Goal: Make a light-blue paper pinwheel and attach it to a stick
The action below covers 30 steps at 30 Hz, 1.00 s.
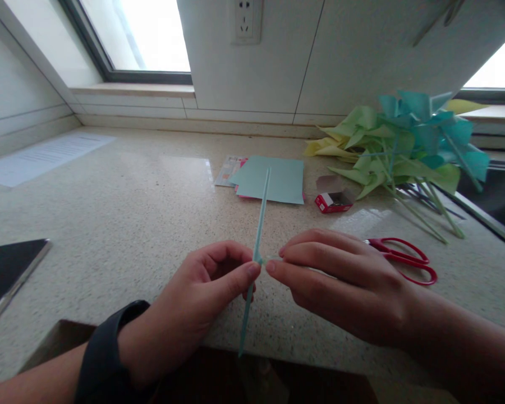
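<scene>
1. A speckled beige stone countertop (130,207) is stretching beneath both hands.
2. Blue, green and yellow folded-paper pinwheels (404,140) are lying heaped at right.
3. The left hand (210,286) is pinching a thin, slanting pale-blue strip (260,224) above the near edge.
4. The right hand (353,280) is holding its fingertips close together beside the strip's middle; I cannot tell whether they're gripping anything.

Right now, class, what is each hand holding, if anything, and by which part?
The left hand pinches the blue paper near its middle; whether the right hand holds anything cannot be told.
</scene>
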Motion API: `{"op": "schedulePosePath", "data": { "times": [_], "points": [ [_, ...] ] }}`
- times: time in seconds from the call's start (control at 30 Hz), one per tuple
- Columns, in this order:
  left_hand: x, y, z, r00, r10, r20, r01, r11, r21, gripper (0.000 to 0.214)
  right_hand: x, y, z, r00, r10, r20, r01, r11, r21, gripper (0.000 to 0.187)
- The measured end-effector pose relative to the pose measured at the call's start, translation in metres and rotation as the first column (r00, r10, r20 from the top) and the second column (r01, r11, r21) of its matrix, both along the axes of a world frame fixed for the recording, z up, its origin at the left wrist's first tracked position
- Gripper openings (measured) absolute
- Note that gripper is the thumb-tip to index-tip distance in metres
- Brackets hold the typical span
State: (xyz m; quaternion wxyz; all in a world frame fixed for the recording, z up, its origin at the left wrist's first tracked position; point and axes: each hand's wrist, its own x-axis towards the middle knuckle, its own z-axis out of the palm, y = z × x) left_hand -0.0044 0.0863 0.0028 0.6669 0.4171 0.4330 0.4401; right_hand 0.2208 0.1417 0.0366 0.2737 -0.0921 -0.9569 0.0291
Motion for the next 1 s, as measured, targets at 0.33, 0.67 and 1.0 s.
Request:
{"op": "schedulePosePath", "data": {
  "times": [0.33,0.67,1.0],
  "points": [
    [0.000,0.000,-0.003,0.998,0.060,-0.035,-0.060,0.998,0.016,0.022,-0.004,0.001,-0.023,0.933,-0.227,-0.280,0.081,0.889,-0.451,0.032],
    [-0.002,0.000,-0.004,0.997,0.067,-0.043,-0.069,0.997,-0.040,0.024,-0.013,0.002,-0.025,0.899,-0.319,-0.299,-0.065,0.581,-0.812,0.017],
    [0.000,-0.001,-0.001,0.997,0.053,-0.057,-0.053,0.999,-0.004,0.020,-0.007,0.005,-0.022,0.948,-0.216,-0.234,0.075,0.865,-0.496,0.022]
  ]
}}
